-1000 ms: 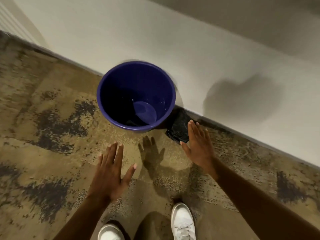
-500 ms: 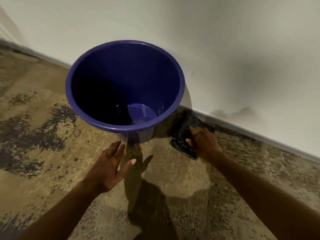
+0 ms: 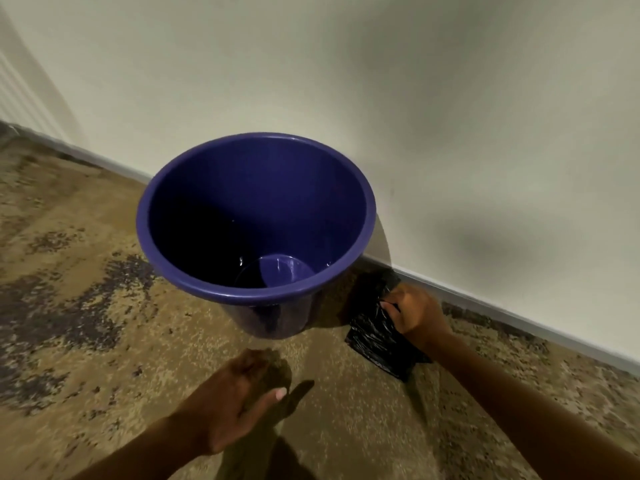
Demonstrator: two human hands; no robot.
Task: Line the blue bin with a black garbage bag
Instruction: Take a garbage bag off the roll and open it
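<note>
The blue bin (image 3: 194,278) stands upright on the floor against the wall, and I see nothing inside it down to its bottom. A folded black garbage bag (image 3: 372,336) lies on the floor just right of the bin, by the baseboard. My right hand (image 3: 414,315) grips the bag's upper edge with curled fingers. My left hand (image 3: 235,405) hovers in front of the bin's base, fingers loosely bent and blurred, holding nothing.
A pale wall (image 3: 346,81) with a grey baseboard (image 3: 519,327) runs diagonally behind the bin. The floor (image 3: 86,323) is mottled tan and dark. A ribbed white surface (image 3: 17,98) shows at the far left.
The view has come closer to the bin. My right hand went from reaching open toward the bag to closing its fingers on it. My left hand stayed low in front of the bin.
</note>
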